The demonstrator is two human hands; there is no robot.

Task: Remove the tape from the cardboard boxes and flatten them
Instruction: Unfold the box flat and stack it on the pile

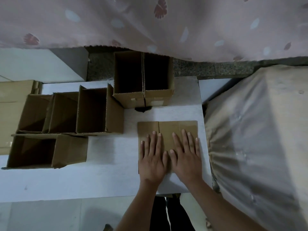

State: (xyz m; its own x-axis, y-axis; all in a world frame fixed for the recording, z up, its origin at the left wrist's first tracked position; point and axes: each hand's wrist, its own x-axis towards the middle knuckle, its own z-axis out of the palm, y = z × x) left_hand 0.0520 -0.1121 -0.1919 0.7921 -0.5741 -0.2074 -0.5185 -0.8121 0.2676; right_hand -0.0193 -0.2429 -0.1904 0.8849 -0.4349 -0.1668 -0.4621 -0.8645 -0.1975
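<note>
A flattened cardboard box [168, 129] lies on the white table [106, 177] near its right edge. My left hand [152, 159] and my right hand [185, 157] press flat on it side by side, fingers straight and spread. Several open cardboard boxes stand on the table. Two of them [143, 99] sit at the back centre, with pale tape on their front faces. A row of three [115, 120] stands at the left. Another open box [70, 150] sits nearer the front left.
More flat cardboard [10, 104] sits at the far left edge. A large grey-beige covered bundle [260, 139] fills the right side beside the table. A pink patterned cloth [150, 22] hangs across the back. Bare table surface lies in front of the boxes.
</note>
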